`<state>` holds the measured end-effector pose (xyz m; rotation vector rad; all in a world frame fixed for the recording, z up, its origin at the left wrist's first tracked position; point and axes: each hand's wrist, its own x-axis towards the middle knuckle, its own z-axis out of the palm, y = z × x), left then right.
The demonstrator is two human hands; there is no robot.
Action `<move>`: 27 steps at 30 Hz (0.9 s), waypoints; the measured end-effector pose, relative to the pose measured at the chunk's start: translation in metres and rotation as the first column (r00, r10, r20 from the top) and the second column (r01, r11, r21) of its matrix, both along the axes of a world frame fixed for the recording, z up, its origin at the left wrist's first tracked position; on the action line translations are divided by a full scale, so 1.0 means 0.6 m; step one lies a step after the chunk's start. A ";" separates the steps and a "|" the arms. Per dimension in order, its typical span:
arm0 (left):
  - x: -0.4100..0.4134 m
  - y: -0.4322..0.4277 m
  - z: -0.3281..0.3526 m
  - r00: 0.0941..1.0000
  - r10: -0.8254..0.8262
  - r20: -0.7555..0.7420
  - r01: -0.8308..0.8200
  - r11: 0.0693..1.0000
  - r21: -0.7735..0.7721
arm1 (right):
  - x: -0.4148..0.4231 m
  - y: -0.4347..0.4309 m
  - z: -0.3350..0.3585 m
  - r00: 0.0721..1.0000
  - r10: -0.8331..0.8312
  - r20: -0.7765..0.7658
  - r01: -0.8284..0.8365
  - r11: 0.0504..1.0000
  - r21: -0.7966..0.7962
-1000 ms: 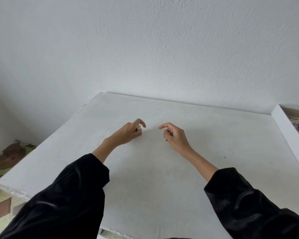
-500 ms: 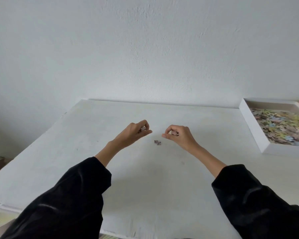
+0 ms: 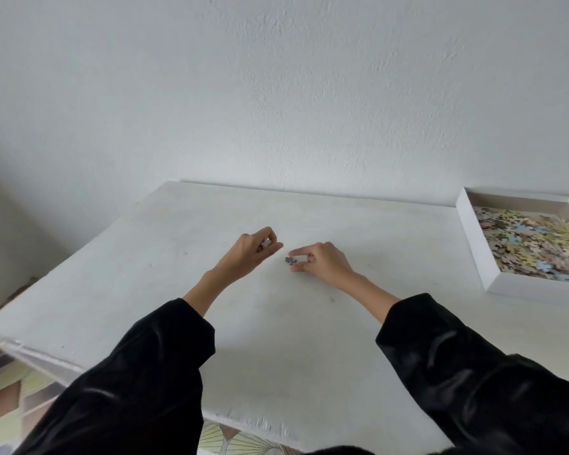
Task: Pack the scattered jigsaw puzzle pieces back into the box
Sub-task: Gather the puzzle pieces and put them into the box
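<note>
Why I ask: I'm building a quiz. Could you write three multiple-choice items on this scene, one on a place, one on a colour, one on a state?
1. Where is the box?
A. On the floor
B. At the right end of the table
C. On a chair

2. What colour are the sleeves?
A. Black
B. Red
C. White

3. What is the left hand doing?
A. Lying flat
B. Reaching into the box
C. Pinching a piece

Key:
1 B, its white wall stands on the table at the right.
2 A, both arms are in black.
3 C, a pale piece shows in its grip.
</note>
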<state>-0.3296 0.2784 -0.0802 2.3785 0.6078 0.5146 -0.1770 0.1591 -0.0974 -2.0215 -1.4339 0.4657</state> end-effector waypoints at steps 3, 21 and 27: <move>-0.008 0.001 -0.003 1.000 0.017 -0.008 -0.017 1.000 0.005 | -0.002 0.008 -0.002 1.000 -0.028 0.005 0.028 1.000 0.011; 0.083 -0.036 0.019 0.994 -0.107 0.035 0.105 0.993 0.049 | 0.100 -0.081 0.066 0.987 -0.030 -0.155 0.067 0.969 0.239; 0.182 -0.101 0.029 0.973 -0.217 0.075 0.209 0.973 0.101 | 0.185 -0.174 0.086 0.980 -0.118 -0.160 0.162 0.940 0.300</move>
